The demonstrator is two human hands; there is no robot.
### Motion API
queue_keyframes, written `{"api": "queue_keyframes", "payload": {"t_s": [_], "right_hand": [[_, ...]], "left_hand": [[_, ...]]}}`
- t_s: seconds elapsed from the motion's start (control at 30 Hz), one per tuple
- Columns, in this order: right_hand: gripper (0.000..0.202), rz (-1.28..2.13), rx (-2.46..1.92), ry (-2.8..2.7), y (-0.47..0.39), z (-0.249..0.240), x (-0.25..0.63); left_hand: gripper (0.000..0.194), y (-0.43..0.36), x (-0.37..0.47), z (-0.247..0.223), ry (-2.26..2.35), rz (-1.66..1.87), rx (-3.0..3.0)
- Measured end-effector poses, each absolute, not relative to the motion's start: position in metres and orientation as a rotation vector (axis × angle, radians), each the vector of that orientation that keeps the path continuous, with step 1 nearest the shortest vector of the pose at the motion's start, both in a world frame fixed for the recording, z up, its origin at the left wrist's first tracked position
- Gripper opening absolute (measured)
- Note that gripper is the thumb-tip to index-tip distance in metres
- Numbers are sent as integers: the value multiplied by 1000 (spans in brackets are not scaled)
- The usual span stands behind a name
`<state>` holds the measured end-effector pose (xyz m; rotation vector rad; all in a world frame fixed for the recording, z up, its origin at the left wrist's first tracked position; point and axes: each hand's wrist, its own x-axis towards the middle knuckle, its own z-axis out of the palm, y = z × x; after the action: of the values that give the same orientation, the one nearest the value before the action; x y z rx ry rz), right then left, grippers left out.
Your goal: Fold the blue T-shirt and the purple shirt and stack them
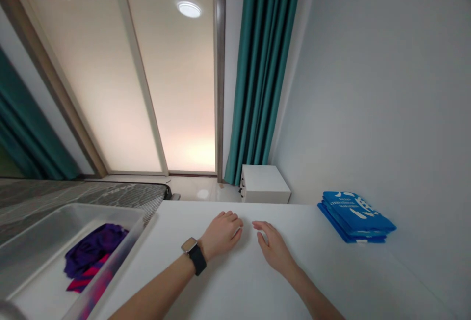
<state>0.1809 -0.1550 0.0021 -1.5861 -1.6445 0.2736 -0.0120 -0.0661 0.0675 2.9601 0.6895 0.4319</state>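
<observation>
Folded blue cloths (356,217) lie stacked on the white table (235,290), at about 2 o'clock from the person's hands and close beside the wall (368,89). The right hand (274,246), the nearer one, holds nothing, its fingers loosely curved and thumb apart. The left hand (222,234), below a watch (198,259), is also free, palm down with relaxed, bent fingers; I cannot tell whether either touches the table. At 9 o'clock, a plastic bin (138,219) contains a bunched purple cloth (95,244) and a striped cloth (90,273), partly overlapping.

The stack's edges look uneven, so a knock from the right hand or forearm could make the upper layers slide. Lifting the purple cloth might drag the striped one along, since they overlap, and a careless left elbow could bump the bin's side.
</observation>
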Motion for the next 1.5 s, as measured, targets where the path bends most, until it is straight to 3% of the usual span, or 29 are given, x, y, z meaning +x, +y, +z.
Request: {"api": "queue_keyframes", "payload": {"t_s": [0.7, 1.0, 1.23, 1.3, 1.5], "right_hand": [[35, 680, -1164, -1991, -75, 3, -14], [36, 515, -946, -2215, -46, 16, -109], [32, 296, -994, -2600, -7, 46, -189], [44, 313, -1142, -2745, 1, 49, -211], [118, 490, -1612, -2959, 27, 27, -266]], "left_hand": [[14, -58, -228, 82, 1117, 280, 2905], [19, -69, -353, 79, 1511, 386, 2595], [27, -87, -401, 60, 1730, 431, 2322], [29, -90, -409, 57, 1771, 481, 2246], [33, -98, -419, 56, 1821, 477, 2179]]}}
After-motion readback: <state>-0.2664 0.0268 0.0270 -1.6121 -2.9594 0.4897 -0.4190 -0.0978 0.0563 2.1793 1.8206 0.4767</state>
